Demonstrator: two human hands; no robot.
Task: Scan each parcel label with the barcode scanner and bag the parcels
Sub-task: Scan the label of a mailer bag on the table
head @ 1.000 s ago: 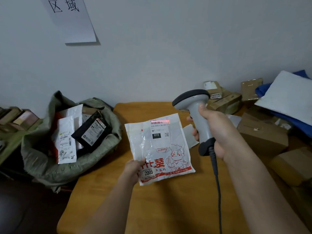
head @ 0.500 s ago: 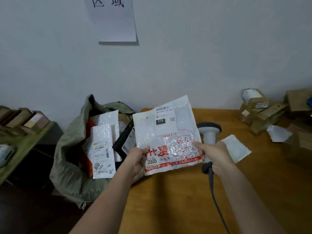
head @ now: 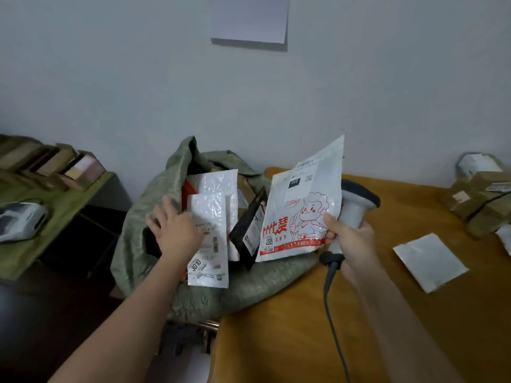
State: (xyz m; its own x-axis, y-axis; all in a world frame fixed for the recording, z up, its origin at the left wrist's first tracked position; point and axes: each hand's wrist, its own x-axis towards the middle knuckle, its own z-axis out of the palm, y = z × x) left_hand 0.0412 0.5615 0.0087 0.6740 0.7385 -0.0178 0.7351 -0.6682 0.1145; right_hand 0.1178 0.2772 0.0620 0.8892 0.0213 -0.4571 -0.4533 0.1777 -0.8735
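Observation:
My right hand (head: 349, 239) grips the grey barcode scanner (head: 355, 210) by its handle and pinches the lower right corner of a white parcel with a red cartoon print (head: 301, 200) with thumb and finger. The parcel stands tilted over the mouth of the green woven sack (head: 249, 288). My left hand (head: 172, 228) reaches into the sack with fingers spread, resting on the sack's left rim and on a white bubble mailer (head: 208, 239). A black parcel (head: 249, 228) and another white mailer (head: 221, 183) stick out of the sack.
The wooden table (head: 359, 327) holds a flat white parcel (head: 430, 261) at right and brown cardboard boxes (head: 481, 200) at the far right. The scanner cable (head: 336, 322) hangs over the table. A green shelf (head: 55, 205) at left carries boxes and a grey device (head: 19, 222).
My left hand has let go of the cartoon parcel and gone into the sack. My right hand now holds that parcel together with the scanner, over the sack. The view swung left.

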